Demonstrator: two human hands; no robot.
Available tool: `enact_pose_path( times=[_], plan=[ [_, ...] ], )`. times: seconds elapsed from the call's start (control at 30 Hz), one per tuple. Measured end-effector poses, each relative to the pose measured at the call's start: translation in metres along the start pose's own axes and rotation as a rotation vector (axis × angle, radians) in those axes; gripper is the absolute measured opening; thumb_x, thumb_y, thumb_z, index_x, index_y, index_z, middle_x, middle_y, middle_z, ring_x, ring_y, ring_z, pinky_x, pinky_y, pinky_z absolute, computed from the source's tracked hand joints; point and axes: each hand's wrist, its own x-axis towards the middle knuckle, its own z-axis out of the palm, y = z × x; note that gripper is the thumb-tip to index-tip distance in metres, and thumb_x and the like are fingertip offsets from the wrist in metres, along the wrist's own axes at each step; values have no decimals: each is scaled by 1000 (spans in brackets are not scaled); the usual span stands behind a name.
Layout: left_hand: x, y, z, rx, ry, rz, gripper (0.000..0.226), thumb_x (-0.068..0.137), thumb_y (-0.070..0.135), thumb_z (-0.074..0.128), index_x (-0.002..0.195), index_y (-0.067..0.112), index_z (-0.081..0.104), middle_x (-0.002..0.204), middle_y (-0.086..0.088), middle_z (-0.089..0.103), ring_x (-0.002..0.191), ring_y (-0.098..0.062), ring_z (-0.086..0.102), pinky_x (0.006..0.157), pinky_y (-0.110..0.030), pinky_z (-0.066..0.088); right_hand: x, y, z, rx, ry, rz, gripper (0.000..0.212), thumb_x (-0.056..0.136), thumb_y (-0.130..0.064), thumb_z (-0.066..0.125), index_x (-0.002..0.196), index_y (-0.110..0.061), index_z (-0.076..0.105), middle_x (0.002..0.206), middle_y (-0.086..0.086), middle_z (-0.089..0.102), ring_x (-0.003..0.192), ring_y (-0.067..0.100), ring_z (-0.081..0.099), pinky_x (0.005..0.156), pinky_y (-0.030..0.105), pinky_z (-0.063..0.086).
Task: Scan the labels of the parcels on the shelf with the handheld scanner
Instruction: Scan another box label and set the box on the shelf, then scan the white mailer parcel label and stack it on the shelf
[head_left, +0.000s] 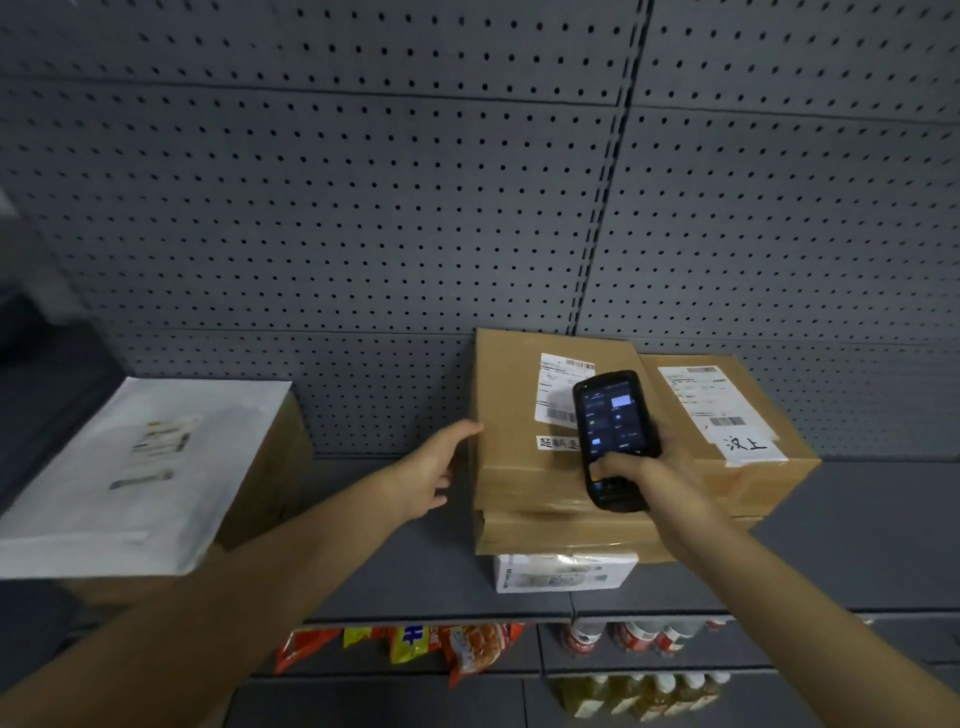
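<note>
My right hand (644, 470) grips a black handheld scanner (613, 431) with its screen lit, held over the white shipping label (556, 387) of a brown cardboard parcel (519, 467). That parcel lies on a small white box (561, 571) on the grey shelf (395, 561). My left hand (439, 470) rests open against the parcel's left side. A second brown parcel (769, 473) with its own label (701, 395) sits right behind it on the right. Far left, a white parcel (135, 478) with a blurred label lies on another brown box (275, 467).
A grey pegboard wall (415, 182) backs the shelf. Below the shelf edge hang snack packets (415, 644), with drink bottles (639, 636) to their right and more bottles (644, 696) on a lower level.
</note>
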Motion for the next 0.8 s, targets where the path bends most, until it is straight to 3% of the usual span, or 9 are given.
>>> enact_pose_path(
  times=[0.1,0.2,0.33,0.4,0.47,0.53,0.67,0.8],
  plan=[
    [-5,0,-33,6,72,50,75,88,53,58,146,10,38,143,-11,44,131,-23,41,107,-35,34,2,-8,37,47,-88,-24,66,65,3,76,123,-19,53,107,9,70,99,31,67,87,48,55],
    [-10,-1,-78,13,149,139,54,93,39,59,137,10,49,124,-6,52,114,-18,47,98,-30,39,2,-13,84,70,-140,-40,75,50,-8,78,120,-20,55,107,13,72,99,37,69,90,54,54],
    [-16,-7,-157,125,281,273,21,96,17,55,117,13,58,110,-6,54,102,-18,50,77,-23,43,1,-9,161,105,-226,-47,80,40,-15,80,116,-27,58,106,12,75,98,37,70,93,55,53],
    [-15,-15,-203,199,385,334,10,94,9,54,100,14,61,100,-9,56,94,-22,52,77,-26,39,-4,-6,201,162,-277,-17,83,43,-8,80,122,-20,57,106,17,73,95,42,70,92,56,53],
    [-15,-25,-250,278,488,322,12,92,6,56,98,8,66,101,-14,61,95,-28,58,82,-29,44,-11,-2,240,209,-342,54,68,60,6,75,122,-13,54,105,22,71,89,44,71,86,52,57],
    [-10,-39,-301,366,542,266,22,91,6,59,111,2,67,113,-16,62,108,-34,60,91,-32,48,-21,4,280,232,-404,119,55,71,15,66,117,-11,54,99,20,72,85,42,72,82,48,58],
    [4,-64,-386,521,685,165,33,87,18,66,119,9,64,134,-16,45,119,-35,52,101,-39,48,-33,18,353,212,-400,172,47,70,13,68,113,-5,58,88,17,74,92,46,70,87,53,56],
    [5,-76,-433,649,724,37,53,89,29,62,136,10,48,137,-17,40,123,-36,44,103,-42,43,-38,33,403,191,-360,221,38,74,12,65,108,-4,62,91,20,75,94,44,70,75,41,58]
  ],
)
